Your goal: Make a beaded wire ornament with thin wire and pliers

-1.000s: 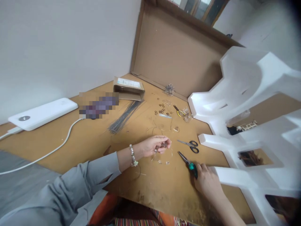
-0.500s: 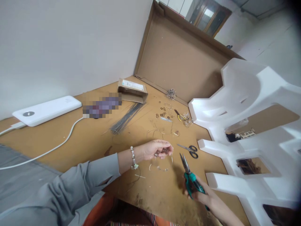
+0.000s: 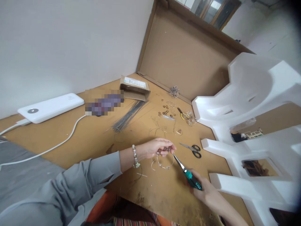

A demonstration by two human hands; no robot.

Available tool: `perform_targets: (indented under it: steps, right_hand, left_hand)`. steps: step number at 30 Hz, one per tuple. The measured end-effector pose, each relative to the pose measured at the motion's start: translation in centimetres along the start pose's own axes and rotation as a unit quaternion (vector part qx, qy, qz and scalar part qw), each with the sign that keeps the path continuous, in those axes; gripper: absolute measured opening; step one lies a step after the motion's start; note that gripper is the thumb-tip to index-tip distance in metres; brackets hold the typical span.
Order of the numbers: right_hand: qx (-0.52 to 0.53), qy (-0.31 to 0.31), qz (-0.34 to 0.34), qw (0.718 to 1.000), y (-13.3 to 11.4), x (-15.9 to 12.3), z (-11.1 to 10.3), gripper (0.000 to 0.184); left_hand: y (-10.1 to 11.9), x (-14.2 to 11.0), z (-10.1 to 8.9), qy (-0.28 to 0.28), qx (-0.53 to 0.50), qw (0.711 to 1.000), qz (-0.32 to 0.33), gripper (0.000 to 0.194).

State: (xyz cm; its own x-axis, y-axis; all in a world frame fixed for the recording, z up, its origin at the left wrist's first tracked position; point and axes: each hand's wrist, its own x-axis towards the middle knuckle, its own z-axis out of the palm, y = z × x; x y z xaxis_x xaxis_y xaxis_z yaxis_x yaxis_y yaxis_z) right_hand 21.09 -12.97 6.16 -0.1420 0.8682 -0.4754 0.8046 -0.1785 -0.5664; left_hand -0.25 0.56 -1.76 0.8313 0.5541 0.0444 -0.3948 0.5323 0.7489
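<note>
My left hand [image 3: 161,147] pinches a thin wire loop with small clear beads [image 3: 163,167] over the middle of the table. The loop hangs below my fingers, and part of it is hidden in them. My right hand [image 3: 199,185] is wrapped round green-handled long-nose pliers [image 3: 185,171]. Their tips reach the wire beside my left fingertips; whether they clamp it is too small to tell. Black-handled scissors [image 3: 193,149] lie just beyond the pliers. A short straight piece of wire [image 3: 142,174] rests below my left wrist.
Dark small rings [image 3: 166,111], yellow-handled pliers [image 3: 182,114] and tangled wire pieces [image 3: 174,91] lie farther back. Left of them are a bundle of grey wires [image 3: 128,116] and an open cardboard box [image 3: 135,89]. A white power bank [image 3: 51,108] trails a cable. White foam packing [image 3: 211,113] borders the right.
My right hand has lifted the green-handled pliers off the table and brought their tips up to the wire at my left fingers. My left hand keeps its hold on the beaded loop.
</note>
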Motion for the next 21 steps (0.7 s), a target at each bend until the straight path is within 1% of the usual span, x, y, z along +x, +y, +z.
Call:
perform_targets:
  steps: [5, 10, 21]
  right_hand:
    - [0.015, -0.005, 0.001, 1.0, 0.25, 0.14, 0.1, 0.024]
    - [0.018, 0.007, 0.011, 1.0, 0.5, 0.28, 0.17, 0.027]
    - [0.023, 0.021, 0.012, 0.999, 0.7, 0.4, 0.22, 0.032]
  left_hand:
    - [-0.07, 0.05, -0.11, 0.003, 0.007, 1.0, -0.007, 0.023]
    - [-0.24, 0.15, -0.28, 0.009, 0.024, 1.0, -0.01, 0.024]
    - [-0.23, 0.05, -0.27, 0.012, 0.023, 0.999, -0.02, 0.024]
